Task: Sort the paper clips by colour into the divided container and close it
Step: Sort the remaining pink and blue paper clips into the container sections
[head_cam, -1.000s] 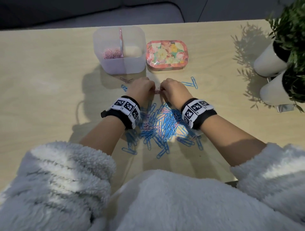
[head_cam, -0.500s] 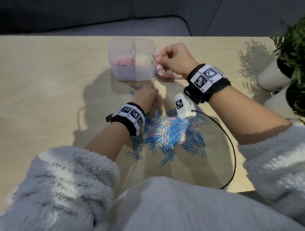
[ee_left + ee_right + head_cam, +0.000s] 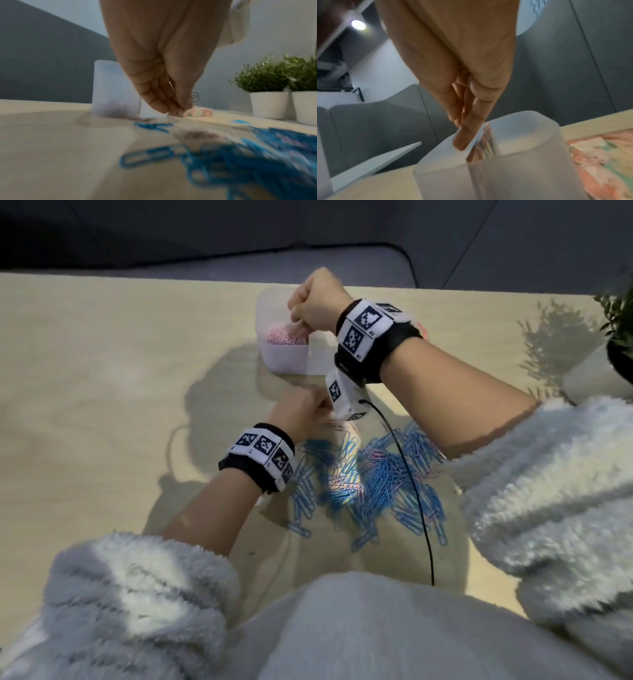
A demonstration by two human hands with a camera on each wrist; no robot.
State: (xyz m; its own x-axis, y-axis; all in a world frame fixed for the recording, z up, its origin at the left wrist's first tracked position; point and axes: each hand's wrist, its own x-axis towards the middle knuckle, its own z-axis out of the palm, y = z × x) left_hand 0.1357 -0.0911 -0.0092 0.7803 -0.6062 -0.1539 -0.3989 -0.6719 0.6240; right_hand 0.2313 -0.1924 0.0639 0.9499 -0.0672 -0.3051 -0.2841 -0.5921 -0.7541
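A translucent divided container [image 3: 291,361] stands at the far middle of the table, with pink clips [image 3: 282,335] in its left compartment. My right hand [image 3: 315,299] hovers over that compartment, fingers [image 3: 462,142] pointing down inside beside the divider [image 3: 483,140]. No clip shows clearly between them. My left hand [image 3: 301,412] is low on the table at the far edge of the blue clip pile [image 3: 359,474]. Its fingertips [image 3: 178,108] pinch a few pink clips [image 3: 194,96]. The floral lid [image 3: 599,155] lies right of the container, mostly hidden by my right wrist in the head view.
Two potted plants in white pots [image 3: 267,105] stand at the table's right edge, one pot [image 3: 592,381] visible in the head view. A black cable [image 3: 411,484] from the right wrist camera hangs across the blue pile. A few pink clips are mixed into the pile.
My right hand has swung left from beside the lid to above the pink compartment. The left hand has stayed on the table at the pile's far edge.
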